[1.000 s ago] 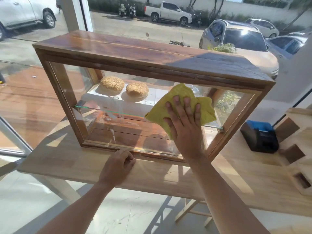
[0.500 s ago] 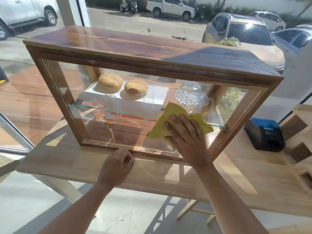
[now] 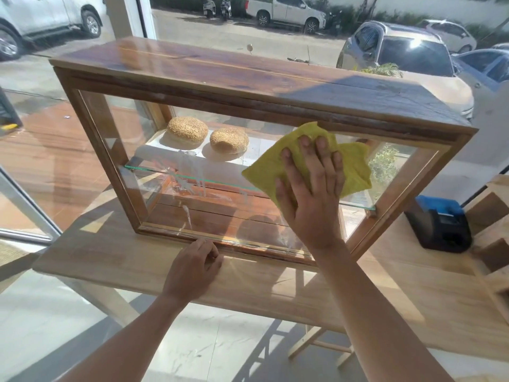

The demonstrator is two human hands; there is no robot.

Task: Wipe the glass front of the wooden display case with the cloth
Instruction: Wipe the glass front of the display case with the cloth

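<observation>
My right hand (image 3: pixel 309 188) lies flat, fingers spread, pressing the cloth (image 3: pixel 355 166) against the glass (image 3: pixel 115 125) high on the right side of the case (image 3: pixel 220 78), just under the top rail. The hand grips nothing; the open palm alone pins the yellow cloth to the pane. My left hand (image 3: pixel 192 267) rests loosely curled on the table (image 3: pixel 96 252), fingertips touching the bottom rail of the case (steadying it, I judge), and holds nothing. The case stands upright on the table, with two buns (image 3: pixel 187 130) on the shelf behind the glass. As for progress, I judge the job about half done at best: white streaks (image 3: pixel 187 186) and drips show near the middle and lower left of the pane, with smears along the bottom edge too. The area around the cloth looks clearer, though glare makes that hard to judge. What is left is the middle, the left side and the bottom strip.
</observation>
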